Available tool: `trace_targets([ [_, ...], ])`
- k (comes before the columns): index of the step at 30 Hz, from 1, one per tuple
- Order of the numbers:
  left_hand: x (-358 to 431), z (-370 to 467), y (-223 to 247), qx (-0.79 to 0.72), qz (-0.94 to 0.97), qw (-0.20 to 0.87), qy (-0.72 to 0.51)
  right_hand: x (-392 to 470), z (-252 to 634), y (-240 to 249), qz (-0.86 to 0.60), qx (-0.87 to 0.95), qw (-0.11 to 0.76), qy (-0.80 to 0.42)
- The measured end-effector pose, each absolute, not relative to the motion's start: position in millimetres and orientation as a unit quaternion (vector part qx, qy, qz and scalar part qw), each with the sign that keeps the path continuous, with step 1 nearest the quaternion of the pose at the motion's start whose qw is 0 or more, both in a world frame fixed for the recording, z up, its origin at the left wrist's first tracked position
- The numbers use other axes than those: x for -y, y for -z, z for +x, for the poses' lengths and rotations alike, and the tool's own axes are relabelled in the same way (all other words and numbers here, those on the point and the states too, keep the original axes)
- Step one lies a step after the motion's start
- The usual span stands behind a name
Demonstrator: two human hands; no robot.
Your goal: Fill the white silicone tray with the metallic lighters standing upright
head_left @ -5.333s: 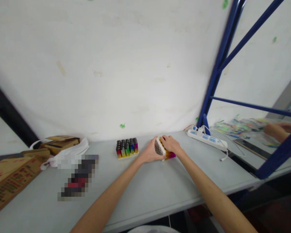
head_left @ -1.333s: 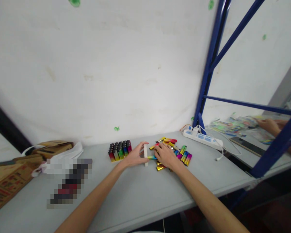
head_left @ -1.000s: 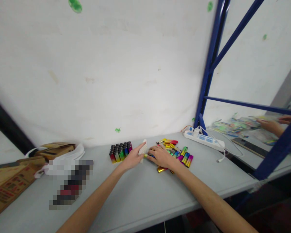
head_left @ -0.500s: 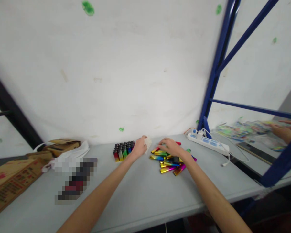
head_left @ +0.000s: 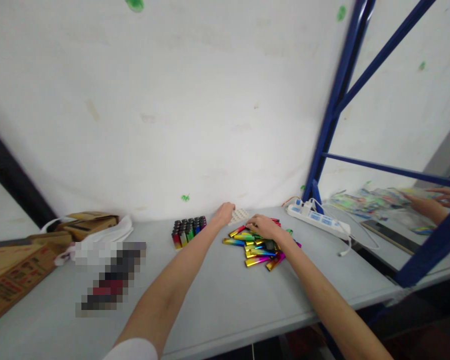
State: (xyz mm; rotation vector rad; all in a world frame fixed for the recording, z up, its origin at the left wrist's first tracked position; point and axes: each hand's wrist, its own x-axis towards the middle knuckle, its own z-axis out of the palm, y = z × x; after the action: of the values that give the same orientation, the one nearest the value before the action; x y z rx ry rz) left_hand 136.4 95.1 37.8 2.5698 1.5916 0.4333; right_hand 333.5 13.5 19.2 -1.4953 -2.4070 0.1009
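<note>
My left hand (head_left: 224, 212) holds a white empty tray (head_left: 240, 215) flat against the table's far edge by the wall. Just to its right, my right hand (head_left: 264, 227) rests palm down on a loose pile of rainbow-coloured lighters (head_left: 258, 247) spread on the grey table (head_left: 217, 295). A second tray filled with upright lighters (head_left: 187, 231), black caps up, stands to the left of my left hand.
A white power strip (head_left: 317, 219) with its cable lies right of the pile. Blue rack posts (head_left: 330, 115) rise behind it. Cardboard boxes (head_left: 11, 270) and a white bag (head_left: 108, 232) sit at the left. Another person's hands (head_left: 433, 205) work at far right.
The lighters were tipped out of the white tray into a pile. My left hand has carried the empty tray back to the wall side; my right hand stays on the pile.
</note>
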Motion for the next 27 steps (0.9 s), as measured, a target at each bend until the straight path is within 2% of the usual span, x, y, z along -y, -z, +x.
trace_targets([
  [4, -69, 129, -59, -0.466, 0.864, 0.008, -0.189, -9, 338, -27, -0.509, 0.837, 0.2, -0.02],
  [8, -19, 86, -93, -0.399, 0.879, -0.036, -0.258, -7, 321, -38, -0.478, 0.839, 0.257, -0.031],
  [11, 17, 36, -106, -0.443, 0.826, -0.053, -0.345, -2, 284, -51, -0.413, 0.857, 0.305, -0.041],
  [14, 36, -15, -93, -0.529, 0.733, -0.029, -0.427, 5, 231, -64, -0.356, 0.871, 0.336, -0.028],
  [17, 39, -52, -58, -0.609, 0.65, 0.087, -0.446, 5, 179, -73, -0.334, 0.89, 0.31, 0.014],
  [20, 40, -67, -23, -0.662, 0.588, 0.203, -0.419, -4, 143, -73, -0.341, 0.908, 0.24, 0.042],
  [23, 45, -64, -9, -0.655, 0.602, 0.214, -0.403, -13, 127, -67, -0.363, 0.918, 0.16, 0.02],
  [27, 51, -44, -14, -0.603, 0.662, 0.219, -0.388, -9, 123, -63, -0.432, 0.888, 0.158, 0.01],
])
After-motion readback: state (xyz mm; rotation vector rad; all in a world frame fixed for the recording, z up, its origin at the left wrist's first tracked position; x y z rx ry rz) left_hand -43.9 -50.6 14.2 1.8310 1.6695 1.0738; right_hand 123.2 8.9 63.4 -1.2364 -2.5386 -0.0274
